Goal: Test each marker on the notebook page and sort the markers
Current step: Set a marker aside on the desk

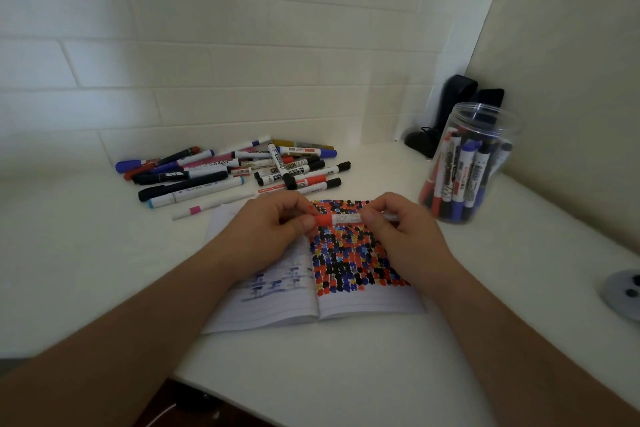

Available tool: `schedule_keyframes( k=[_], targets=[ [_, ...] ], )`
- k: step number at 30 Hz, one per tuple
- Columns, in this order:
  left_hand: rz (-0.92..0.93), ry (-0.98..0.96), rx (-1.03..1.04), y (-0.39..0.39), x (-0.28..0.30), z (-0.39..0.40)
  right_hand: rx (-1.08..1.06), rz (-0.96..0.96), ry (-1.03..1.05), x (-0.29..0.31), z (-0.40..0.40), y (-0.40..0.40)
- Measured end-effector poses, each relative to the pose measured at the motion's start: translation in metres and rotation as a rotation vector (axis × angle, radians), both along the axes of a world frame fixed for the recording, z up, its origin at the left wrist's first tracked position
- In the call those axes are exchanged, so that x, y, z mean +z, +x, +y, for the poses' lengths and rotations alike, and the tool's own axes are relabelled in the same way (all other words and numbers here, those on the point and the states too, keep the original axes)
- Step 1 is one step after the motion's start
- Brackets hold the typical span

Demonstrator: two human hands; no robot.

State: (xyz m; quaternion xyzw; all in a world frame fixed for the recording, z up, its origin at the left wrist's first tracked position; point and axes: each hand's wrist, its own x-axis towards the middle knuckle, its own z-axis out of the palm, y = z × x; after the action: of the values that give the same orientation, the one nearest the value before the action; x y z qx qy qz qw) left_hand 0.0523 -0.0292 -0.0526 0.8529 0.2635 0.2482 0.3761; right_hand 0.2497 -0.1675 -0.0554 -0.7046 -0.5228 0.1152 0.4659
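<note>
Pinching the red cap [322, 220] with the left hand [273, 229], gripping the marker [346, 219] barrel with the right hand [401, 232]; pulling straight apart above the notebook [363, 302], avoiding twisting.

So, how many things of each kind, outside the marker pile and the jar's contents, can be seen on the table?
Marker in both hands: 1
Notebook: 1
Jar: 1
Hands: 2, left hand, right hand
Total: 5
</note>
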Motion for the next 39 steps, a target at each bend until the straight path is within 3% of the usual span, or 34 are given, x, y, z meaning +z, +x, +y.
schedule_keyframes(
  k=[4, 9, 11, 15, 19, 25, 27, 32, 39],
  targets=[
    [0.084, 0.240, 0.045, 0.003, -0.002, -0.007, -0.011, -0.051, 0.081, 0.000, 0.002, -0.006],
    [0.246, 0.742, -0.082, 0.001, 0.005, -0.009, 0.069, -0.108, 0.006, -0.005, -0.004, -0.004],
    [0.308, 0.797, -0.093, -0.006, 0.013, -0.006, 0.083, -0.103, 0.008, -0.005, -0.005, -0.005],
    [0.242, 0.739, 0.010, -0.044, 0.038, 0.005, 0.027, -0.134, 0.027, -0.006, -0.007, -0.003],
    [0.183, 0.605, 0.425, -0.113, 0.044, 0.045, -0.084, -0.044, 0.092, -0.008, -0.008, 0.001],
    [0.168, 0.331, 0.904, -0.196, 0.017, 0.090, -0.110, -0.135, 0.085, -0.010, -0.004, -0.001],
    [0.202, 0.287, 0.934, -0.207, 0.005, 0.096, -0.135, -0.110, 0.087, -0.011, -0.005, 0.000],
    [0.598, 0.316, 0.844, -0.210, 0.000, 0.111, -0.158, -0.087, 0.117, -0.009, -0.008, -0.002],
    [0.616, 0.213, 0.861, -0.203, 0.007, 0.131, -0.182, -0.058, 0.123, -0.009, -0.007, 0.001]
  ],
)
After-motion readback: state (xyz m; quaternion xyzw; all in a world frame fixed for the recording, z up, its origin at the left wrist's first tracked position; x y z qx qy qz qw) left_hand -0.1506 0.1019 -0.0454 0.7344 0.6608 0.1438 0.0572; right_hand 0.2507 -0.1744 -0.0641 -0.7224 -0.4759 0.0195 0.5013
